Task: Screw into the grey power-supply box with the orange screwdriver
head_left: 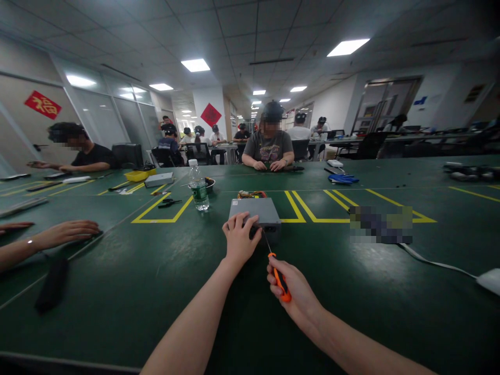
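In the middle of the green table sits a grey metal computer power supply unit [260, 207], with bundled coloured cables [252, 194] behind it. My left hand [240, 239] grips its near left edge, fingers over the top and thumb against the front face. A screwdriver with an orange and black handle [279, 278] is held in my right hand [295, 289]. Its thin shaft points up to the unit's front face, near the socket; whether the tip touches a screw is too small to tell.
A water bottle [200, 187] and a metal bowl [210, 184] stand left of the unit. Black pliers-like tools [169, 202] lie farther left. Another person's hand [72, 232] rests on the left. A blurred dark object [380, 225] with a cable lies right. A person [269, 146] sits opposite.
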`<state>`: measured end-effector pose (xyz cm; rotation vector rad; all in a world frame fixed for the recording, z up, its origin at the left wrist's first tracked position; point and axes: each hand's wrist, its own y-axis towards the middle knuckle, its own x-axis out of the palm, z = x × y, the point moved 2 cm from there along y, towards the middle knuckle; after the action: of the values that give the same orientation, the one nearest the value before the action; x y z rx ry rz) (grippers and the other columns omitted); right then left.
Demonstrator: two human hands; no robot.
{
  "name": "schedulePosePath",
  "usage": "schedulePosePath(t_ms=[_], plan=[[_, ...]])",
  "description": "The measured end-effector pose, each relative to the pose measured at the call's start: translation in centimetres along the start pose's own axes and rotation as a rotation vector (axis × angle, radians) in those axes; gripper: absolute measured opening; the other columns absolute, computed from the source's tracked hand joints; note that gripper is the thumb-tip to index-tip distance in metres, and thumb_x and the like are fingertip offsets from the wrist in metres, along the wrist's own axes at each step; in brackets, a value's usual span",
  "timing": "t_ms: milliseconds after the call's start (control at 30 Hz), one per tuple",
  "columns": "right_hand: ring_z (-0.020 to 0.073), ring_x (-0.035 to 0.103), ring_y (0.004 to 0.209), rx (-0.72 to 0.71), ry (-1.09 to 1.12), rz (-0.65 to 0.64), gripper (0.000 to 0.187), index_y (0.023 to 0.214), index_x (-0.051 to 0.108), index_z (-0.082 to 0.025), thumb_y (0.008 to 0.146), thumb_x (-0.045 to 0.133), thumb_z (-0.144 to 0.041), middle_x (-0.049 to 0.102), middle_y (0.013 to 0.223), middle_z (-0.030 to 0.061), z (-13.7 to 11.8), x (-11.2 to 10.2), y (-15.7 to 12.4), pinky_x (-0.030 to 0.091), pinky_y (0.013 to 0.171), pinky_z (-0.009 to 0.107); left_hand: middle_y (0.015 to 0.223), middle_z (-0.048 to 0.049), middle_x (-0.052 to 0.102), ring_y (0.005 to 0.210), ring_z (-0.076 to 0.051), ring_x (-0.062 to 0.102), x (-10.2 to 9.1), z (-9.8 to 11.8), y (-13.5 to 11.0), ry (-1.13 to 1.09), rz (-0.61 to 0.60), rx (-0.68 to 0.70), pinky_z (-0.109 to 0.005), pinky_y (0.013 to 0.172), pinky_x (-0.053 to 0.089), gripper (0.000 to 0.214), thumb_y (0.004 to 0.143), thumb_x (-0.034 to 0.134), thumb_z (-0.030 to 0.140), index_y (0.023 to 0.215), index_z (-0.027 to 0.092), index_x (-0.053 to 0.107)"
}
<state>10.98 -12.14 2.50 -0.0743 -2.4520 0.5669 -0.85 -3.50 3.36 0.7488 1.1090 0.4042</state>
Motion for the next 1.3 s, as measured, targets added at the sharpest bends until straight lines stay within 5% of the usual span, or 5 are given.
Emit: schedulePosePath(t_ms=[167,400,633,1300], plan=[[0.0056,0.048,0.044,0.077,0.022,-0.016,0.025,0.077,0.059,-0.012,0.093,0.045,-0.026,0.052,0.061,0.0008,0.01,0.34,-0.15,0.039,0.038,0.014,0.124,-0.0033,0.051,0.117,-0.026,0.037,-0.05,0.06,-0.01,0.004,-0.005,-0.001,-0.044,0.092,0.030,0.033,0.080,0.058,0.034,0.113,0.033,0.057],[0.0039,0.045,0.041,0.044,0.054,0.041,0.017,0.070,0.053,-0.014,0.086,0.058,-0.018,0.051,0.059,-0.0017,-0.28,0.37,-0.45,0.033,0.034,0.011,0.124,-0.0039,0.050,0.117,-0.026,0.037,0.06,-0.02,-0.02,0.002,-0.007,0.002,-0.044,0.092,0.030,0.033,0.080,0.058,0.035,0.113,0.032,0.056],[0.0066,0.050,0.046,0.095,0.083,0.005,0.021,0.079,0.057,-0.013,0.093,0.044,-0.023,0.054,0.064,0.0023,-0.01,0.48,-0.50,0.038,0.036,0.013,0.123,-0.0034,0.051,0.116,-0.026,0.038,0.04,0.03,0.00,0.003,0.004,0.005,-0.044,0.092,0.031,0.033,0.079,0.059,0.034,0.112,0.033,0.057],[0.0048,0.048,0.048,0.071,0.088,0.013,0.014,0.075,0.055,-0.014,0.088,0.054,-0.016,0.053,0.065,0.0005,-0.23,0.63,-0.96,0.036,0.037,0.011,0.124,-0.0034,0.051,0.117,-0.026,0.037,0.13,0.02,-0.01,0.010,0.002,0.007,-0.043,0.093,0.030,0.033,0.080,0.058,0.035,0.113,0.032,0.056]])
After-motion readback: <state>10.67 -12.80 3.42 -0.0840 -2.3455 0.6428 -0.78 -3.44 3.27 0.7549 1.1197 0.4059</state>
